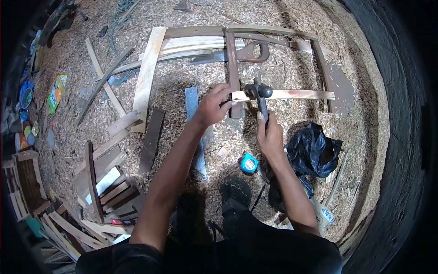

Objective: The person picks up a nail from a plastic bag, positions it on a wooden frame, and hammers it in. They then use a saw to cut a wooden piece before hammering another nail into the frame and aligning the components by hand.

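Left hand [213, 107] closed on the end of a pale slat [292, 94], apparently pinning it flat across the dark upright of a wooden frame [233, 64] so it will not shift; right hand [270, 136] gripped round the handle of one hammer [258, 91], its head just over the joint; one handsaw [237, 54] lies on the frame; one tape measure [249, 163] and one black bag [314, 150] near the right wrist, on sawdust.

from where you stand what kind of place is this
Most likely a rough woodworking spot. Sawdust and shavings cover the ground, a handsaw lies on a slatted wooden frame, the right hand holds a hammer, and offcuts lie about.
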Available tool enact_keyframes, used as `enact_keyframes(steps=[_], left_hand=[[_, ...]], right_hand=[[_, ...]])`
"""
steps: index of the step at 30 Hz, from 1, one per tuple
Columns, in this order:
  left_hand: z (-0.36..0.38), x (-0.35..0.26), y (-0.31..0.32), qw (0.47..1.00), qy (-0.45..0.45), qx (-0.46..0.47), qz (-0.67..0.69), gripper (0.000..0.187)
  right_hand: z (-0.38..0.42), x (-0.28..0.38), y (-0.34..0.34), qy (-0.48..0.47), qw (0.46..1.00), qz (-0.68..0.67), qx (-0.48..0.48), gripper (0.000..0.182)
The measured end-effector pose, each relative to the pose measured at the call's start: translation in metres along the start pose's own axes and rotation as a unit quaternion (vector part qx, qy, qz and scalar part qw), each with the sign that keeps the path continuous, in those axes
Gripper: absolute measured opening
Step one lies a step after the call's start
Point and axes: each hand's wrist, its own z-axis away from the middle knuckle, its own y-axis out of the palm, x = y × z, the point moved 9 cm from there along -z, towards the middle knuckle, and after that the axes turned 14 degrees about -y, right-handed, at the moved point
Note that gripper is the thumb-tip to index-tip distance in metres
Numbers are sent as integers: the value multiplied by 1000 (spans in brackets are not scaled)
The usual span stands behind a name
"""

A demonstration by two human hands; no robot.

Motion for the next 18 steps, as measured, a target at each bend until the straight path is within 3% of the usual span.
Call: enact_keyframes(steps=[10,16,18], left_hand=[[2,0,1,1000,-9,-4,21,39],[1,2,-3,997,-77,0,31,41],[3,-4,-6,998,-44,-24,34,40]], right_hand=[[2,-2,6,-13,1000,-11,4,28],[-3,2,0,13,1000,-8,11,30],[-2,1,1,19,1000,-15,7,31]])
